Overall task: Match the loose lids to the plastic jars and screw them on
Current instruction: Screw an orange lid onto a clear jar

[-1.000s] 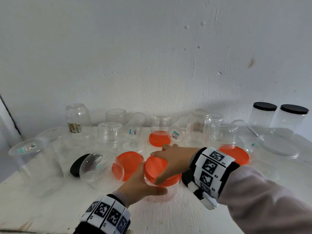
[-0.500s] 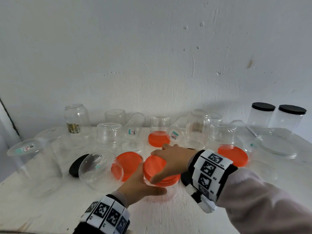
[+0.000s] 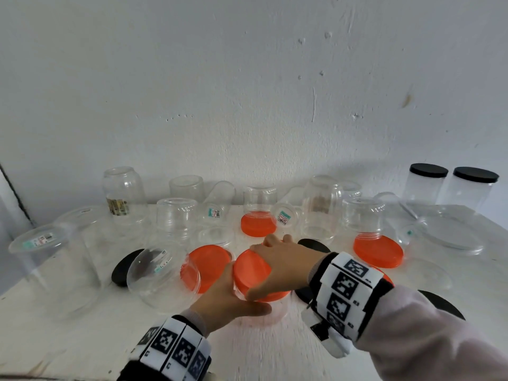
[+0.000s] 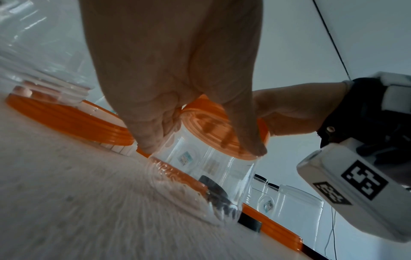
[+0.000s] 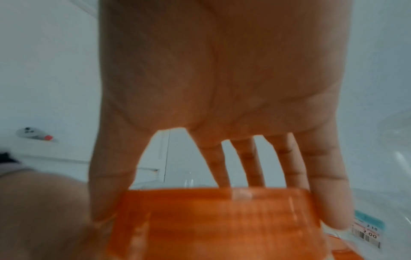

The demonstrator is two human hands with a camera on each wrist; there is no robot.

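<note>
Orange lid (image 3: 254, 273) is gripped from above by the right hand (image 3: 286, 264), fingers spread round its rim. Below it the left hand (image 3: 228, 303) clamps the clear jar (image 4: 213, 174) at the near centre of the table (image 3: 275, 353). Since a second ago almost nothing moved – I judge the lid is near tight. The jar stands upright, mouth up, long axis vertical. Other jars and lids wait around.
</note>
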